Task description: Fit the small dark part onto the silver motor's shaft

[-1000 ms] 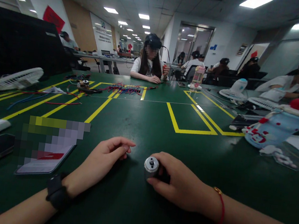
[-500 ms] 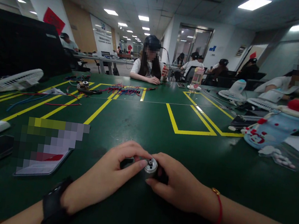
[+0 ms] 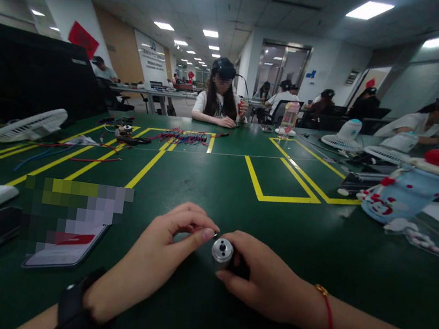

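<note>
My right hand (image 3: 256,269) is wrapped round a small silver metal cylinder (image 3: 222,249) that looks like a small motor. Its round end face points up toward me, with a dark centre and small holes. Just left of that end, my left hand (image 3: 177,242) pinches a tiny dark metal piece (image 3: 215,234) between thumb and forefinger. The piece is mostly covered by the fingertips, so its exact kind cannot be made out. A small gap separates it from the cylinder. Both hands are low over the green table (image 3: 184,311).
On the left lie a phone-like slab (image 3: 66,252), a white fan (image 3: 30,126) and loose wires (image 3: 94,159). A bundle of wires (image 3: 186,137) is farther back. A blue bottle (image 3: 405,194) stands at right. A person (image 3: 220,97) sits opposite.
My left hand has drawn back slightly from the cylinder's end, taking the tiny metal piece off its centre. The right hand still holds the cylinder in nearly the same place.
</note>
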A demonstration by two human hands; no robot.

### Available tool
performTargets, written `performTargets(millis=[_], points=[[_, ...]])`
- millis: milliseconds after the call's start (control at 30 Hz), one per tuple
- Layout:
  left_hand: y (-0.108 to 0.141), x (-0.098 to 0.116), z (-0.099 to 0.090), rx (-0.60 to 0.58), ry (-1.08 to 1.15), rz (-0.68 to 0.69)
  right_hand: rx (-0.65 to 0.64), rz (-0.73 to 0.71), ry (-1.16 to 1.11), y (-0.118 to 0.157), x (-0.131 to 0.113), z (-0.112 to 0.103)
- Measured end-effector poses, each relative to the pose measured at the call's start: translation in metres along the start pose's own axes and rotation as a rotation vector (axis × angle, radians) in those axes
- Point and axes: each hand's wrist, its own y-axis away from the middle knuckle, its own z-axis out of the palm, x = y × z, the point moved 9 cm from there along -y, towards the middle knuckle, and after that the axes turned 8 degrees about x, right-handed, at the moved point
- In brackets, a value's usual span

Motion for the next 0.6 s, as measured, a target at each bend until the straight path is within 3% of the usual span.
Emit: performTargets(millis=[233,600], points=[[0.008,-0.032,0.009,-0.189,-0.122,-0.039,0.001,0.012,-0.01,0.0,0.0,0.0],[0.011,-0.031,0.014,-0.261,-0.213,-0.021,0.001,0.023,-0.009,-0.001,0.0,0.001]])
